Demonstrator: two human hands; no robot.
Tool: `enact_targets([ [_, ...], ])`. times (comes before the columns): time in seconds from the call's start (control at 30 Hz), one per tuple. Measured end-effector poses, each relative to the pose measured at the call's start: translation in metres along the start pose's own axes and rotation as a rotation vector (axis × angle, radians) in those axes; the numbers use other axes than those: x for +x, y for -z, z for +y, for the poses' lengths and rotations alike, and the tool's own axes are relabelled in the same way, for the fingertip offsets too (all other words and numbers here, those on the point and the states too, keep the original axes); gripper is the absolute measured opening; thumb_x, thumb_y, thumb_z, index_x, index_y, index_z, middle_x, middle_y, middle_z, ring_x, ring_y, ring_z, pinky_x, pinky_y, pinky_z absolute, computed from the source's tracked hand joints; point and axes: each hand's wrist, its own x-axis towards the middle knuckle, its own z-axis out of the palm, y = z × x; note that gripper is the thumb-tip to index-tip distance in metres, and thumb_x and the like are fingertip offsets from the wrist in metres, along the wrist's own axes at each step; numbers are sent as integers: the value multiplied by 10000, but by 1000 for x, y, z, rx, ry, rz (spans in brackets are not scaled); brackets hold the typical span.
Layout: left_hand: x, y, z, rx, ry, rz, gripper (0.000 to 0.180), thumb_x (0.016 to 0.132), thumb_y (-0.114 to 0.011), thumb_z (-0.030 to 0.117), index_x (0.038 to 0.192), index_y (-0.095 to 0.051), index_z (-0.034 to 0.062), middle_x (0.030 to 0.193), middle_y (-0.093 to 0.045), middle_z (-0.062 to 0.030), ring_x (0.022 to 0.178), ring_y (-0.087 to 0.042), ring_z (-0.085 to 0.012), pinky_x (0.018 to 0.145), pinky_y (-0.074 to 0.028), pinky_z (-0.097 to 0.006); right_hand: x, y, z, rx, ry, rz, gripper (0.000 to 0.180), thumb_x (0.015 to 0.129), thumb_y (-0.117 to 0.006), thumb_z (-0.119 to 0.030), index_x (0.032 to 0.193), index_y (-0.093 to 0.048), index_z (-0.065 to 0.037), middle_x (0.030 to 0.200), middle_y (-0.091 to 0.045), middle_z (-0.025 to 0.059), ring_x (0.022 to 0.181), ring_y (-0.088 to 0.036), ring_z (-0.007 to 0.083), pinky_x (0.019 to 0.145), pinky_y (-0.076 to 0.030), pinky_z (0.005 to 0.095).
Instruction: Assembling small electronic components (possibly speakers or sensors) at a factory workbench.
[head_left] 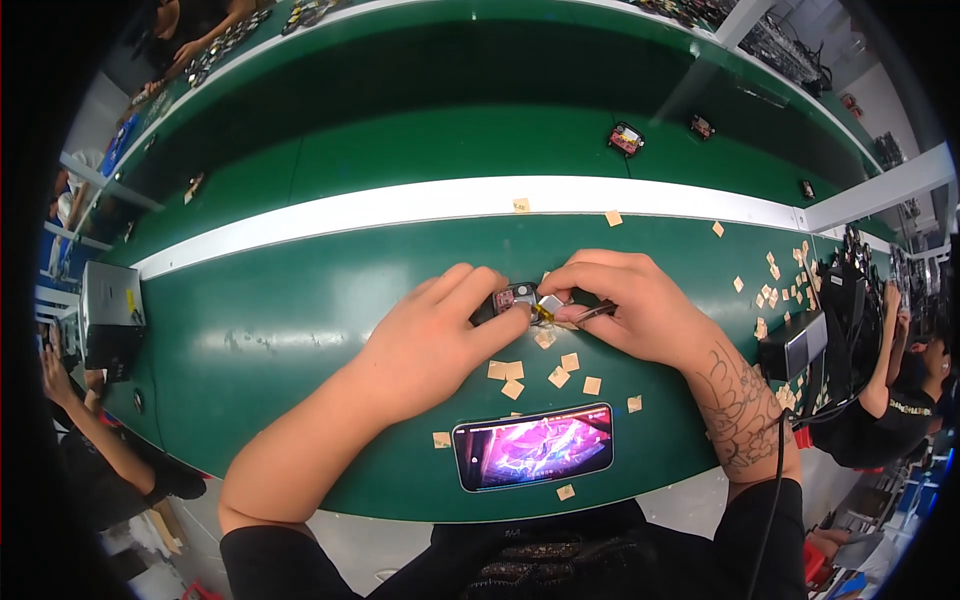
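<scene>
My left hand [430,335] is closed round a small dark electronic device [507,298], with its thumb along the near edge. A reddish circuit board and a round pale part show in the device's open side. At its right end is a small silver block [549,304], like a battery, with yellow tape on it. My right hand [635,305] is closed, its fingertips at this block. A thin dark tool [598,311], perhaps tweezers, lies in the right hand's grip. Fingers partly hide where the block meets the device.
Small tan paper squares [559,377] lie scattered nearby, more at the right. A phone [533,447] with a lit screen lies near the front edge. Beyond a white rail [400,207] sit several small devices [626,139]. Metal boxes [112,315] flank the green bench; other people work at both sides.
</scene>
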Motion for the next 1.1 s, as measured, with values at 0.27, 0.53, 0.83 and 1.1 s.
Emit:
enact_targets([
  [0.27,0,-4,0,68,-44,33,305,876,-692,120,1181,-688,125,1232,-630,-107,1080,-656,-271,874,-596,-395,0,7,-5,-13,-48,-30,345,878,-731,76,1207,-746,-26,979,-718,94,880,-727,255,774,-585,352],
  [0.53,-2,-2,1,132,-66,41,381,859,-732,117,1240,-742,115,1241,-661,-116,1042,-681,-285,854,-612,-390,-2,-9,-24,-222,-34,20,295,937,-735,-55,1231,-706,-58,1061,-710,104,868,-736,370,730,-601,453],
  [0.83,1,-8,-5,-94,-14,101,344,868,-825,122,1178,-685,75,1196,-675,-102,1039,-676,-320,880,-595,-416,-3,-24,-17,25,-106,122,313,905,-756,26,1213,-724,-24,1044,-719,121,856,-752,332,751,-620,395],
  [1.1,0,-7,-3,-127,-8,86,380,869,-814,122,1201,-637,67,1130,-624,-89,1052,-642,-314,898,-570,-431,-2,-29,-25,25,-159,176,252,887,-761,26,1136,-776,-11,1000,-741,144,837,-752,336,715,-609,393],
])
